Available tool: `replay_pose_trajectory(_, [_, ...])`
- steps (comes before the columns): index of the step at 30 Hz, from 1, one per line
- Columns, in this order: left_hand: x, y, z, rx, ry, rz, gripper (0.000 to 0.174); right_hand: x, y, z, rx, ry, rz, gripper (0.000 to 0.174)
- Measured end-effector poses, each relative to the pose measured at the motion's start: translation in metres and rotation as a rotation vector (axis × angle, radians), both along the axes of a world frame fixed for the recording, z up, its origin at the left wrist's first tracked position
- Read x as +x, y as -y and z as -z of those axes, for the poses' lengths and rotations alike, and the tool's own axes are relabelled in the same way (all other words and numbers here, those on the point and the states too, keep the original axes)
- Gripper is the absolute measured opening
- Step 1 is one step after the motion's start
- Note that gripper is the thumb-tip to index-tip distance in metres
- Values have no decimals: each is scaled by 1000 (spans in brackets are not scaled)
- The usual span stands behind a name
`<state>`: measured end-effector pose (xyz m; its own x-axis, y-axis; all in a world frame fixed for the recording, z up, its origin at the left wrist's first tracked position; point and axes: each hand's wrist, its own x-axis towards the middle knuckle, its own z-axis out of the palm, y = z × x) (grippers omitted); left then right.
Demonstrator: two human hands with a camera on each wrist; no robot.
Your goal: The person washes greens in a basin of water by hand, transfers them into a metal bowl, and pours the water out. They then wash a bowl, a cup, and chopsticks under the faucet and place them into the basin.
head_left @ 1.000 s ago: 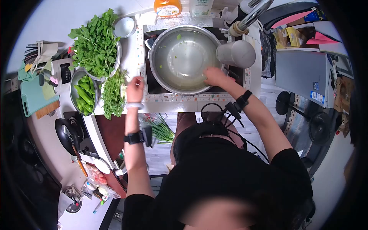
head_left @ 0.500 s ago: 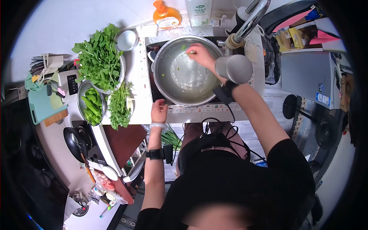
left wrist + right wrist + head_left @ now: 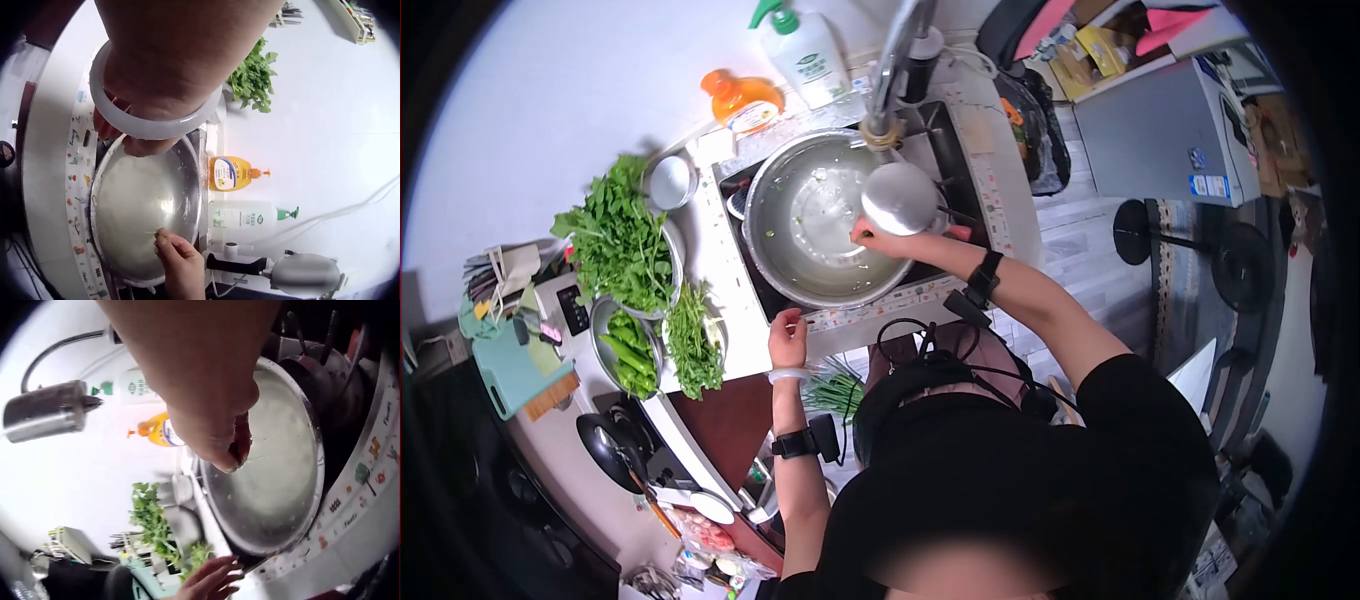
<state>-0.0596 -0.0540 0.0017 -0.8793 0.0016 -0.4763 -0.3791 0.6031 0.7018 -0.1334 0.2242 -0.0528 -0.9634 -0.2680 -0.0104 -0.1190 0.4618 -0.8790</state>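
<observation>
A wide metal basin (image 3: 775, 275) of water stands in the sink, with a few small green bits floating in it. Over its right part is my right hand (image 3: 884, 241), beside the round metal faucet body (image 3: 900, 198). In the left wrist view the thumb and fingertips of that hand (image 3: 182, 265) pinch a tiny greenish scrap (image 3: 161, 234) above the water. My left hand (image 3: 788, 341) is at the counter's front edge, left of the basin, fingers loosely bent and holding nothing; the right wrist view shows it (image 3: 211, 580) with its fingers apart.
Left of the sink are leafy greens (image 3: 615, 240), a bowl of green peppers (image 3: 628, 350), a bunch of herbs (image 3: 693, 345) and a small bowl (image 3: 671, 183). Behind the basin stand an orange bottle (image 3: 742, 102) and a white pump bottle (image 3: 808, 62).
My right hand dipped to the basin's upper part, then came back toward its lower right. The left hand shifted toward the basin's lower left. The head view has turned and moved.
</observation>
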Motion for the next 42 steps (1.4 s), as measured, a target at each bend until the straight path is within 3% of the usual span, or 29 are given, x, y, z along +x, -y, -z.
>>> replay_pose_trajectory(1, [-4,-3,1,2,-3,16,21,5,-7,-15,39,114,-55,16])
replay_pose_trajectory(4, [-8,-11,12,86,-93,64,20,22,-23,-61,-130,-20,-47,13])
replay_pose_trajectory(7, [-9,-19,15,-14,-111,167,21,30,-50,-33,22,62,-76,13])
replay_pose_trajectory(10, [-9,-25,6,-21,-84,121,21,29,-93,-55,-44,-25,207,11])
replay_pose_trajectory(11, [-3,-24,2,-11,-50,87,21,28,-112,-82,-122,60,303,11])
replay_pose_trajectory(17, [17,-17,3,-58,34,-4,22,9,-227,-135,79,-270,834,16])
replay_pose_trajectory(19, [20,-15,4,-38,41,-42,22,2,-253,-121,163,-428,821,18])
replay_pose_trajectory(20, [22,-12,10,-49,22,-41,21,-1,-274,-87,337,-326,755,21])
replay_pose_trajectory(21, [22,-14,7,-22,32,-61,21,3,-290,-57,322,-324,740,21])
replay_pose_trajectory(23, [23,-14,9,1,68,-81,22,-2,-310,-21,728,98,635,24])
replay_pose_trajectory(25, [23,-14,9,-19,81,-116,21,-3,-307,-44,754,-10,692,26])
replay_pose_trajectory(27, [23,-13,14,42,78,-156,22,-6,-319,-36,658,-24,737,21])
replay_pose_trajectory(29, [20,-3,29,-38,65,-123,25,-4,-308,-51,641,137,689,18])
replay_pose_trajectory(33, [1,6,38,-215,-41,-166,36,0,-276,-52,765,-49,585,17])
replay_pose_trajectory(35, [-11,6,39,-292,-88,-184,41,-1,-236,-58,408,-189,505,17])
replay_pose_trajectory(37, [-28,7,45,-300,-98,-237,52,-5,-197,-49,251,-183,445,18])
replay_pose_trajectory(41, [-56,19,80,-172,-44,-255,64,-19,-129,-44,240,-10,290,22])
replay_pose_trajectory(42, [-65,28,93,-65,83,-248,63,-22,-116,-38,248,-2,276,24])
